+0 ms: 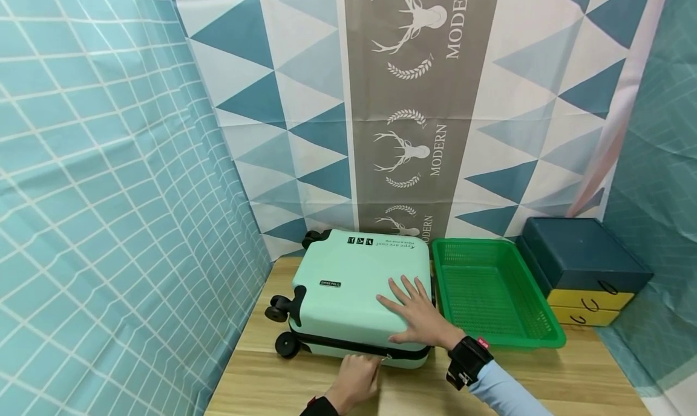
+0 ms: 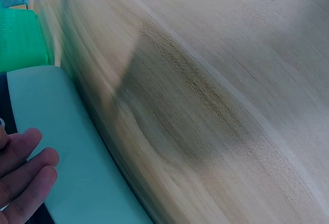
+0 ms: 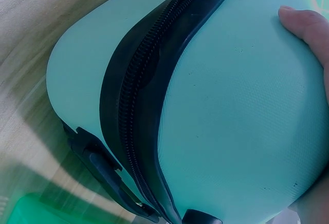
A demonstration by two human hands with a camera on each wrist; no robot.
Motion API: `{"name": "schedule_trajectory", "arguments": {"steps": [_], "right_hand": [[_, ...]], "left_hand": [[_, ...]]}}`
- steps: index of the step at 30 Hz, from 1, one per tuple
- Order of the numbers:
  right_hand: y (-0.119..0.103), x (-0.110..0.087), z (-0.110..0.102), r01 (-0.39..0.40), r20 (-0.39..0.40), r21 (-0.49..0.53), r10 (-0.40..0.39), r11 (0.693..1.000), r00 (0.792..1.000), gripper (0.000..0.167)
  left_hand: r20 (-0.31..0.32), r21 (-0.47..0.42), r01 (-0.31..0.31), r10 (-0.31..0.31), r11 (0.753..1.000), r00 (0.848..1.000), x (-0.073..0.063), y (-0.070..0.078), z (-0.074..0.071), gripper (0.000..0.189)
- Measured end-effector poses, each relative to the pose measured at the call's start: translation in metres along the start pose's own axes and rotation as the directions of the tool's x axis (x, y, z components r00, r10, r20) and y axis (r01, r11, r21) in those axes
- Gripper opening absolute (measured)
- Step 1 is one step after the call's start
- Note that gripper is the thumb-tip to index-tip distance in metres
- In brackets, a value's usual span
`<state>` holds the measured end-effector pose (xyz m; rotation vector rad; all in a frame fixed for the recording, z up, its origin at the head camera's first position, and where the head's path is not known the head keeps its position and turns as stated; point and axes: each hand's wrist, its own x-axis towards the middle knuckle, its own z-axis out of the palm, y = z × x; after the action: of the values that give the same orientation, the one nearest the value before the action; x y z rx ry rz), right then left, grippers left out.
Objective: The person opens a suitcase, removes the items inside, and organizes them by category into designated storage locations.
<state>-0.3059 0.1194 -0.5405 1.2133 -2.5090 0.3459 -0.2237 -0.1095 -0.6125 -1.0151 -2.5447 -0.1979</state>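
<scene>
A light blue sleeve (image 1: pixel 509 387) lies nearest the camera, leading up to the right hand (image 1: pixel 419 322), which rests spread and unclenched on the lid of the mint suitcase (image 1: pixel 354 313), gripping nothing. In front of it and to its left, the left hand (image 1: pixel 356 380) is curled at the near side of the suitcase, pinching the metal zip pull (image 1: pixel 387 357) at the seam. The suitcase lies flat on the desk (image 1: pixel 256 389), under the right hand and just beyond the left, its wheels off to the left of both hands. A green basket (image 1: pixel 506 343) stands to the right of the right hand.

The step in hand appears to be running the zip. Between the pull and the corner on the right hand's side, the rows of zipper teeth (image 3: pixel 126 98) look parted; the direction of travel cannot be told from this moment. Done well, the pull is kept in line with the seam and moves evenly, while the right hand's flat pressure steadies the shell. The curved corner calls for a slower turn, since tugging outward there could jam the slider or drag the suitcase.
</scene>
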Motion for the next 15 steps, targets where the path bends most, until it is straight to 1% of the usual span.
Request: {"name": "schedule_trajectory", "arguments": {"steps": [6, 8, 11, 15], "right_hand": [[-0.001, 0.002, 0.003, 0.018, -0.022, 0.008, -0.018, 1.0, 1.0, 0.094], [-0.001, 0.002, 0.003, 0.019, -0.024, 0.007, -0.019, 1.0, 1.0, 0.094], [-0.001, 0.001, 0.004, 0.018, -0.027, 0.003, -0.018, 1.0, 0.999, 0.094], [0.001, -0.001, 0.004, 0.015, -0.044, -0.016, -0.015, 1.0, 0.999, 0.094]], "left_hand": [[-0.025, -0.006, 0.009, -0.009, 1.0, 1.0, -0.007, -0.006, -0.003, 0.018], [-0.034, -0.016, 0.024, -0.025, 1.0, 0.999, -0.011, -0.01, -0.004, 0.018], [-0.033, -0.055, 0.074, -0.076, 0.996, 0.997, -0.021, -0.02, -0.007, 0.018], [-0.041, -0.087, 0.162, -0.166, 0.983, 0.985, -0.037, -0.039, -0.01, 0.019]]}}
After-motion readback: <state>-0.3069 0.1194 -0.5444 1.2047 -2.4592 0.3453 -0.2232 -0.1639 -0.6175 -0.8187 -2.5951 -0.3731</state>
